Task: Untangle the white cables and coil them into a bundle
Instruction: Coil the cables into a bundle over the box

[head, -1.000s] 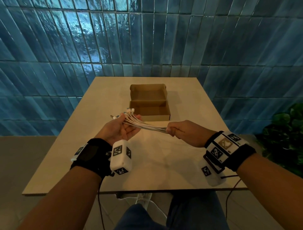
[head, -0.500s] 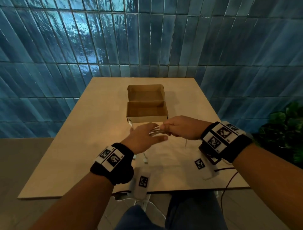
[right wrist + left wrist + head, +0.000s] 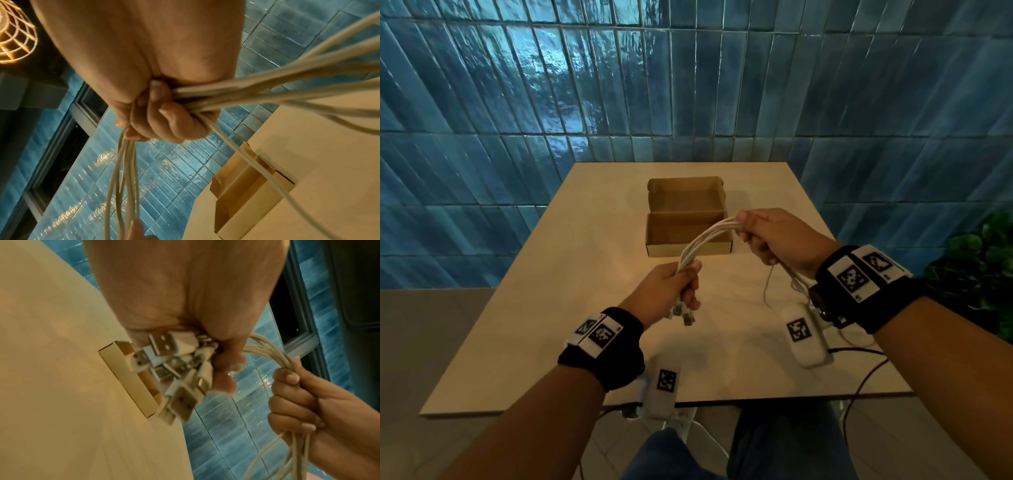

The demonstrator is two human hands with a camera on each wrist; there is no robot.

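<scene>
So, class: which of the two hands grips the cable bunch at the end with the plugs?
The left hand: the plugs stick out below its fist. The right hand grips only bare white cables.

white cables (image 3: 703, 240), bunched, arching between hands

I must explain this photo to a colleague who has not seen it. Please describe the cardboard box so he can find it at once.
Start at the beige table before the blue tiled wall. The cardboard box sits in the table's middle, beyond both hands and the white cables. It is the only brown thing there, open, its lid folded back toward the wall.
</scene>
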